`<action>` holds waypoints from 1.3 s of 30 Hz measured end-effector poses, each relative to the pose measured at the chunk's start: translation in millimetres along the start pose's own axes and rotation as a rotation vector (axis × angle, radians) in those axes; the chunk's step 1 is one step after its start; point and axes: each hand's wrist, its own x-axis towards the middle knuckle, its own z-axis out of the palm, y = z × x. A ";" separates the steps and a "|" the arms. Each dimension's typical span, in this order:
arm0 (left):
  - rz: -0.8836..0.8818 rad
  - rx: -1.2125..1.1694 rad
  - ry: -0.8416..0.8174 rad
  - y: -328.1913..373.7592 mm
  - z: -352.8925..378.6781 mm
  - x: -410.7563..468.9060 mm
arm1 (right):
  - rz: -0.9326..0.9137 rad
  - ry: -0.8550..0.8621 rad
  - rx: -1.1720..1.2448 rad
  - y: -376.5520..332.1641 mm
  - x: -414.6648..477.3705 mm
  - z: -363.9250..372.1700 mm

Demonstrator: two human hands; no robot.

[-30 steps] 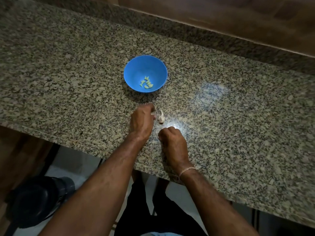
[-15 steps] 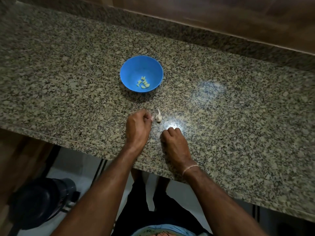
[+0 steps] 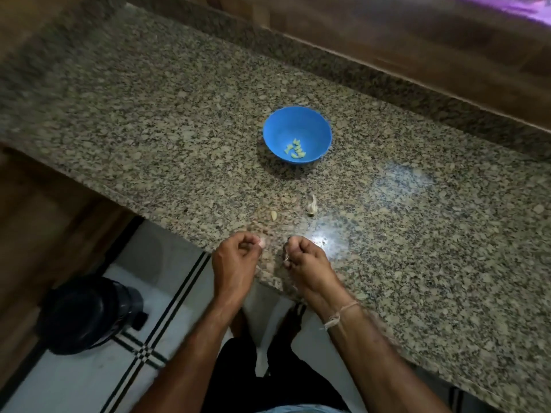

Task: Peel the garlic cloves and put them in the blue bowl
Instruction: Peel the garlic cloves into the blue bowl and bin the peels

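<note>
I see both hands low at the front edge of the granite counter [image 3: 417, 234], which runs on a slant from the far left down to the near right. My left hand [image 3: 235, 260] straddles that edge with its fingers curled in and the thumb tucked against them; I cannot tell whether anything is inside. My right hand [image 3: 307, 262] sits just beside it over the stone, the wrist with its thread bracelet [image 3: 340, 314] crossing the edge. Its fingers are curled too, and a pale shred [image 3: 286, 257] pokes out where thumb and fingers pinch together. The two hands are near each other but apart. Ahead of them lie a small bare clove [image 3: 273, 215] and, a little right and farther on, a papery garlic piece [image 3: 312, 205], both loose on the stone and touching neither hand. Beyond those stands the blue bowl [image 3: 274, 126], upright, well back from the front edge and short of the raised granite strip [image 3: 387, 87] along the wall, with a small heap of peeled cloves [image 3: 295, 150] in its bottom. Bare stone spreads wide to the left of the bowl and wider to the right, where a light glare [image 3: 325, 238] sits close to my right hand. Below the edge I see tiled floor [image 3: 89, 383] and a black round object [image 3: 86, 314] off to the left.
</note>
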 end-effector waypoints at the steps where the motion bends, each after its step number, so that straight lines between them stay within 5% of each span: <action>1: -0.021 -0.011 0.027 -8.2 -10.3 -3.6 | 0.009 -0.021 0.026 5.3 1.3 13.0; 23: -0.381 -0.177 0.571 -288.5 -378.7 -119.2 | 0.290 -0.382 -0.272 277.5 -89.0 377.2; 39: -0.656 -0.340 0.682 -423.9 -470.1 -82.0 | 0.592 -0.399 -0.334 394.6 -19.5 514.8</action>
